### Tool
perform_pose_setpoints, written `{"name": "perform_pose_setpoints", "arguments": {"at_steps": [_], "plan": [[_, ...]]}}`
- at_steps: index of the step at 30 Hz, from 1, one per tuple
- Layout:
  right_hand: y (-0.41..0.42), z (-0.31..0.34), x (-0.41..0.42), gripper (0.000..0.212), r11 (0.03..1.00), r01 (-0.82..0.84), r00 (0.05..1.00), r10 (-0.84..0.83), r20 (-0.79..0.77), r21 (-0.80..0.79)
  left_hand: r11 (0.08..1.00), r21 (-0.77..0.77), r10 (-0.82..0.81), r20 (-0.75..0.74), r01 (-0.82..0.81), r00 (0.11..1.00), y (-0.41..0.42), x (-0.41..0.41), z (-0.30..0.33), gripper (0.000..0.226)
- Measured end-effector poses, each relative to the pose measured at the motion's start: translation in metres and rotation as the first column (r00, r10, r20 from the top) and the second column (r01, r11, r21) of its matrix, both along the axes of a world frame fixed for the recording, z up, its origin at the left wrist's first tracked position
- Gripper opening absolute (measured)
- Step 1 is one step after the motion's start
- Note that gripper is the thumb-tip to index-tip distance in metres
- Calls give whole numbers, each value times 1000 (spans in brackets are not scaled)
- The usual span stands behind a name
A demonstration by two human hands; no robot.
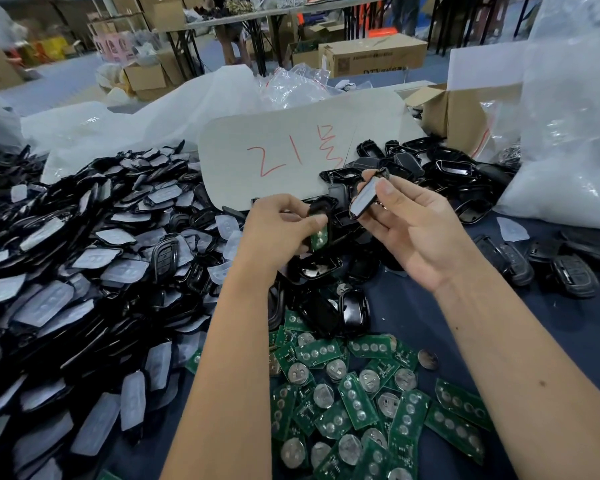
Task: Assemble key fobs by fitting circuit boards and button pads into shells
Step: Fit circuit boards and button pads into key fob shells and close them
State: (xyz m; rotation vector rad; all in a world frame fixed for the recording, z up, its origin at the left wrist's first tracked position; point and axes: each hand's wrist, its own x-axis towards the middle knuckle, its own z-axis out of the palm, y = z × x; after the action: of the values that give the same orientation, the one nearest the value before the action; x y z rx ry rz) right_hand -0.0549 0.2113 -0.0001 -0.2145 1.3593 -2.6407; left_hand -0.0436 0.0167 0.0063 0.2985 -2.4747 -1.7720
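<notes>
While your left hand (280, 226) gripped a black shell (321, 216) with a green circuit board (318, 238), your right hand (409, 223) pinched a film-covered shell half (365, 196) at one o'clock from it.

Left hand (278, 225) grips a shell (321, 209); right hand (409, 220) pinches another (364, 197).

A crowded worktable (413, 306) is seen from a single wide-angle camera worn at head height, aimed forward and steeply down. The near edge is viewed at close range, while a warehouse floor is taken in beyond.
</notes>
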Motion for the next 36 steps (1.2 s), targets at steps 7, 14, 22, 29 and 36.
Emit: {"name": "perform_pose_setpoints", "arguments": {"at_steps": [7,14,22,29,36], "plan": [[-2,-5,1,37,987,-84,996,85,-1,139,895,445,2,57,-27,998,0,2,0,16],[-2,-5,0,39,989,-87,996,86,9,122,876,482,-65,77,20,995,-2,1,-1,22],[-4,-8,-2,40,988,-51,999,48,24,147,861,504,-106,48,67,993,-1,3,1,20],[-4,-11,-2,27,975,38,999,-33,-27,221,911,404,-95,6,84,995,3,4,2,14],[-6,-10,-2,32,939,157,988,-148,-52,307,946,279,-146,-89,165,985,12,6,6,9]]}}
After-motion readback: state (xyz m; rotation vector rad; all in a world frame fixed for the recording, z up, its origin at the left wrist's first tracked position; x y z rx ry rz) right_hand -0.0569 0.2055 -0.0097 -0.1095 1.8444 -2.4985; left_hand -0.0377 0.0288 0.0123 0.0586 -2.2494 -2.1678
